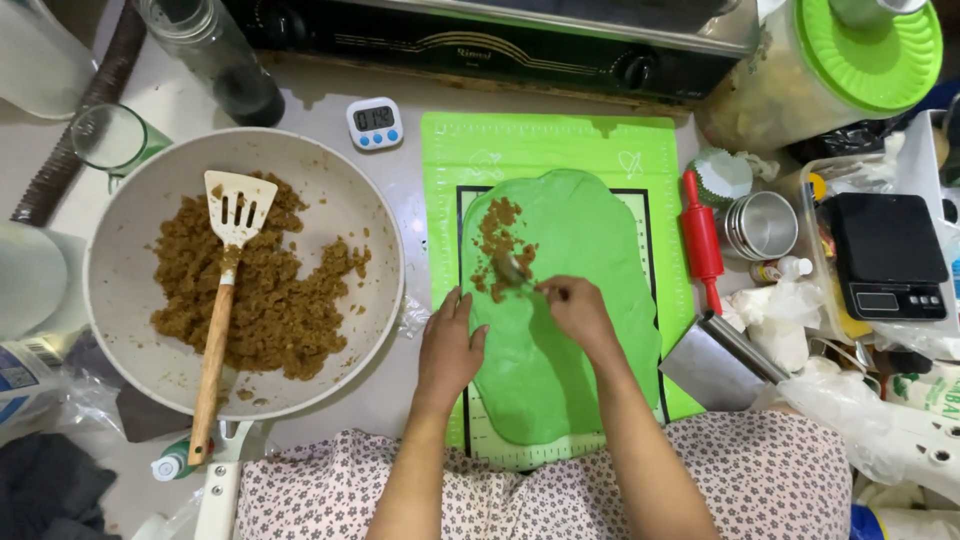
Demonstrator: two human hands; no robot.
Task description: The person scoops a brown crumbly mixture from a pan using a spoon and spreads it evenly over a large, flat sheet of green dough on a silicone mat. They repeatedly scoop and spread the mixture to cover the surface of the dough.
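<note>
Cluttered counter all round, a green mat (445, 150) beneath the rolled green dough (575, 300). My right hand (580, 310) pinches a spoon (512, 268) over the brown filling (500, 240), just beyond my fingertips; pressing hard could tear the sheet. My left hand (448, 345) lies flat, spread on the dough's edge.
</note>
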